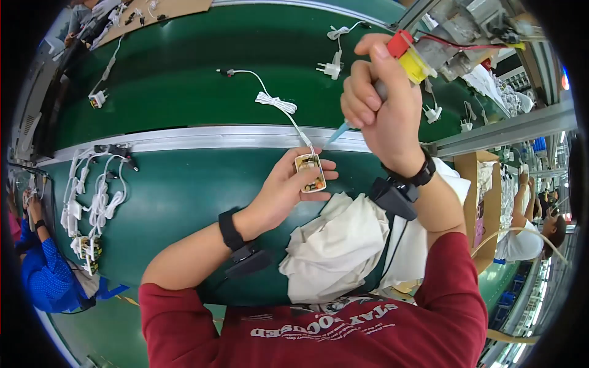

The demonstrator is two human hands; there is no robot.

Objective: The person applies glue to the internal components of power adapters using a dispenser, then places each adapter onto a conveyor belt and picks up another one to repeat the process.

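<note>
Step in hand, by my read: applying something from a tip onto an open charger unit, mid-application or just abt to touch down. Left hand [283, 190] cups a small white open plastic charger shell w/ bare circuit board inside [310, 172], thumb and fingers closed round its edges, open face up; its thin white cord [277, 103] runs up and away over the silver rail [184, 138] onto the far green belt [184, 73]. Right hand [383, 104] is fisted tight round a grey pen-like dispensing tool w/ pale blue tapered tip [341, 130]; yellow-and-red fitting [408, 56] sits at its top end, red wire leading off to the overhead rig. Tip points down-left, just above and to the right of the shell, near but apart; can't tell if anything is coming out. Shell thus lies below-left of the right grip, wholly inside the left grip, over the near green bench [172, 202]. Next move, judged: bring tip down the short gap onto the board, needs steady left hand, shell kept level, fine aim so tip lands inside the shell not on the rim. Crumpled white cloth [337, 245] lies just beside the left wrist. Bundle of finished white corded chargers [92, 202] well apart at left. Another worker's blue sleeve [43, 276] at far left edge.
</note>
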